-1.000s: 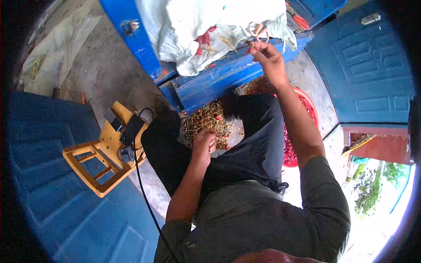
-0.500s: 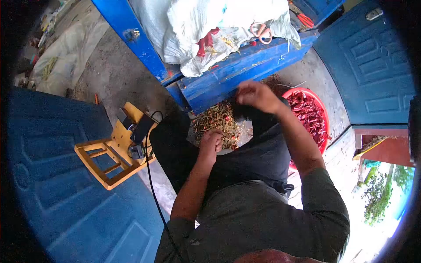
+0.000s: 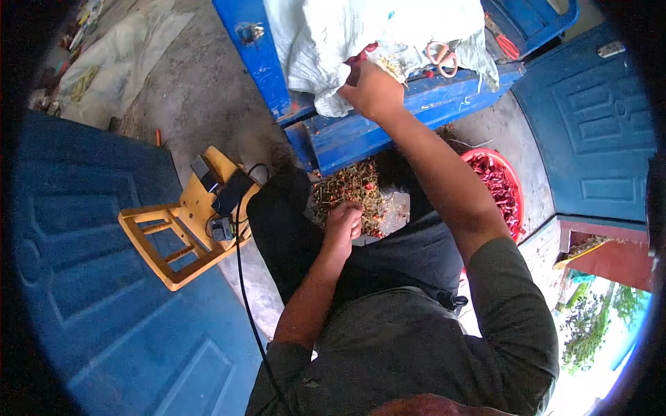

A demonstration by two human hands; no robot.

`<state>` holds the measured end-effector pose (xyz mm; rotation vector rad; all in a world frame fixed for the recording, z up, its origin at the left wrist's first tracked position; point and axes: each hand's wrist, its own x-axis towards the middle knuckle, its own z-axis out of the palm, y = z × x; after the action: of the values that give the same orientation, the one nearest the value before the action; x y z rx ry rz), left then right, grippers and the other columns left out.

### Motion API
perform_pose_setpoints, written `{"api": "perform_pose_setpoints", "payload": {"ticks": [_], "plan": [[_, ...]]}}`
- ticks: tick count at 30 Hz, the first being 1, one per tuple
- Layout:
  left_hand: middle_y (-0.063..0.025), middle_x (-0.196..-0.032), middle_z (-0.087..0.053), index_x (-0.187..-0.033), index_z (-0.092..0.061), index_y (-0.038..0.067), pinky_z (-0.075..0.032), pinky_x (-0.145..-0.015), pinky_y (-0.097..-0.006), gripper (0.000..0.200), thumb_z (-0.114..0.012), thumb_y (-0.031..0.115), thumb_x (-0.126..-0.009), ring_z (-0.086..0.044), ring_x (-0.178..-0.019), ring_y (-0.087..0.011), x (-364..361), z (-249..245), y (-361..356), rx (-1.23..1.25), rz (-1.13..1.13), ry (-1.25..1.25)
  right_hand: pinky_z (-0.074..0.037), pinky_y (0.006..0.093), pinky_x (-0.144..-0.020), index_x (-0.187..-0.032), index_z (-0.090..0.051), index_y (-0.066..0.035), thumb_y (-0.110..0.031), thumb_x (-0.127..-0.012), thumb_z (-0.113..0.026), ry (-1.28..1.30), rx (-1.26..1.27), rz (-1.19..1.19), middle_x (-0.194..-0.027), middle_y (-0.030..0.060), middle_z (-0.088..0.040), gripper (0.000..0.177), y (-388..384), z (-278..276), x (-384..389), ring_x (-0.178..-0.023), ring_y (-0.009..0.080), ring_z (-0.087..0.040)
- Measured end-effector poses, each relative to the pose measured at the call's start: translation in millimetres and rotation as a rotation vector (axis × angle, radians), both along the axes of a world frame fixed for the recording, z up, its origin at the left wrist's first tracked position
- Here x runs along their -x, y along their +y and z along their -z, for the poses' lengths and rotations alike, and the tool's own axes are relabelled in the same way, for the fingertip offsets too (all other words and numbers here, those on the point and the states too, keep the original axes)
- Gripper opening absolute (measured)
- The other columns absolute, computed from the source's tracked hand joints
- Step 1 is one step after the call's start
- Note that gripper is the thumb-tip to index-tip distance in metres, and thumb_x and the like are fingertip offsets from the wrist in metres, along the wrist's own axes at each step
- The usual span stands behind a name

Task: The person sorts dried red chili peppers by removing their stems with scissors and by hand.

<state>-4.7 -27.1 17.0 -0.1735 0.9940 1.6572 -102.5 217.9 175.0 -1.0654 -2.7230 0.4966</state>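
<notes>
My right hand (image 3: 378, 91) reaches onto the white woven sack (image 3: 305, 41) on the blue table, over a small patch of dark red dried chillies (image 3: 369, 50). Its fingertips are partly hidden, so I cannot make out a grip. My left hand (image 3: 345, 223) is closed, fingers curled inward, above the heap of chilli stems and bits (image 3: 347, 188) between my knees. Whatever it holds does not show. To the right of my leg stands a red basin (image 3: 517, 182) filled with dried red chillies (image 3: 496, 187).
Pink-handled scissors (image 3: 442, 59) lie at the sack's edge, with red-handled ones (image 3: 505, 46) farther right. The blue table's front board (image 3: 416, 114) crosses ahead of my knees. A wooden chair (image 3: 182, 236) stands to the left, and a black cable (image 3: 243, 284) runs down beside me.
My right hand has moved from above my right knee up and left onto the sack by the red chillies. My left hand stays closed above the heap. The view has shifted slightly.
</notes>
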Motion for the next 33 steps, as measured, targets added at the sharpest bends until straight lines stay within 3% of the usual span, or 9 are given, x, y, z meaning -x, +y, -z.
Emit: {"api": "perform_pose_setpoints", "payload": {"ticks": [6, 10, 12, 16, 18, 21, 24, 29, 33], "plan": [[0.0056, -0.062, -0.04, -0.096, -0.059, 0.005, -0.027, -0.041, -0.0233, 0.01, -0.057, 0.009, -0.087, -0.037, -0.047, -0.0056, 2, -4, -5, 0.003, -0.019, 0.006, -0.052, 0.04, -0.086, -0.112, -0.069, -0.006, -0.038, -0.085, -0.068, 0.211, 0.152, -0.025, -0.1, 0.0164, -0.07, 0.042, 12, 12, -27, -0.096, 0.032, -0.068], [0.0056, -0.062, -0.04, -0.096, -0.059, 0.005, -0.027, -0.041, -0.0233, 0.01, -0.058, 0.01, -0.087, -0.036, -0.047, -0.0061, 2, -5, -3, -0.007, 0.003, 0.017, -0.05, 0.0342, -0.088, -0.113, -0.067, 0.0, -0.014, -0.088, -0.067, 0.4, 0.057, -0.08, -0.103, 0.0171, -0.069, 0.028, 16, 19, -101, -0.097, 0.0272, -0.066], [0.0055, -0.062, -0.04, -0.096, -0.059, 0.005, -0.028, -0.041, -0.0234, 0.01, -0.058, 0.01, -0.086, -0.037, -0.047, -0.0061, 1, -4, -2, -0.003, 0.005, 0.022, -0.05, 0.0346, -0.088, -0.111, -0.068, -0.001, -0.007, -0.088, -0.065, 0.413, 0.187, -0.075, -0.101, 0.0139, -0.068, 0.024, 5, 20, -147, -0.097, 0.0238, -0.064], [0.0043, -0.064, -0.043, -0.096, -0.061, 0.005, -0.031, -0.043, -0.0241, 0.01, -0.056, 0.009, -0.088, -0.041, -0.051, -0.0062, -3, -5, -3, 0.045, 0.052, 0.044, -0.05, 0.0389, -0.088, -0.107, -0.068, -0.003, -0.004, -0.083, -0.069, 0.275, 0.728, -0.378, -0.102, 0.0144, -0.067, 0.025, -29, 55, -227, -0.096, 0.03, -0.065], [0.0039, -0.067, -0.045, -0.096, -0.062, 0.004, -0.032, -0.043, -0.025, 0.011, -0.055, 0.009, -0.089, -0.042, -0.053, -0.0064, -9, -12, 2, 0.096, 0.047, 0.115, -0.049, 0.0388, -0.092, -0.112, -0.066, -0.003, 0.001, -0.084, -0.064, 0.069, 0.621, -0.624, -0.106, 0.0145, -0.065, 0.028, -56, 52, -243, -0.102, 0.0295, -0.064], [0.0033, -0.07, -0.048, -0.095, -0.063, 0.004, -0.033, -0.044, -0.0265, 0.012, -0.053, 0.009, -0.09, -0.044, -0.057, -0.0067, -18, -6, 7, 0.132, -0.006, 0.143, -0.05, 0.0408, -0.091, -0.112, -0.067, -0.004, -0.001, -0.083, -0.066, 0.066, 0.709, -0.714, -0.107, 0.0152, -0.065, 0.029, -92, 56, -244, -0.105, 0.0334, -0.063], [0.0031, -0.071, -0.048, -0.096, -0.064, 0.005, -0.032, -0.044, -0.0273, 0.012, -0.053, 0.009, -0.092, -0.044, -0.056, -0.0068, -14, 15, -3, 0.079, -0.022, 0.13, -0.05, 0.0451, -0.092, -0.115, -0.067, -0.007, -0.006, -0.082, -0.072, 0.183, 0.581, -0.801, -0.113, 0.0173, -0.064, 0.033, -99, 73, -246, -0.106, 0.0375, -0.061], [0.0035, -0.069, -0.048, -0.101, -0.062, 0.006, -0.029, -0.044, -0.0259, 0.012, -0.053, 0.011, -0.094, -0.039, -0.05, -0.0072, -16, 14, -26, 0.073, 0.068, 0.206, -0.049, 0.0464, -0.094, -0.116, -0.067, -0.009, -0.01, -0.084, -0.068, -0.055, 0.539, -0.976, -0.119, 0.0154, -0.064, 0.032, -84, 84, -250, -0.11, 0.0385, -0.06], [-0.0002, -0.073, -0.054, -0.101, -0.062, 0.005, -0.038, -0.046, -0.0276, 0.013, -0.052, 0.012, -0.095, -0.049, -0.054, -0.0109, -24, 24, -21, 0.179, 0.018, 0.276, -0.05, 0.0484, -0.092, -0.107, -0.067, -0.008, -0.01, -0.086, -0.066, 0.216, 0.667, -1.052, -0.114, 0.0145, -0.064, 0.021, -105, 63, -239, -0.109, 0.0384, -0.06]]}}
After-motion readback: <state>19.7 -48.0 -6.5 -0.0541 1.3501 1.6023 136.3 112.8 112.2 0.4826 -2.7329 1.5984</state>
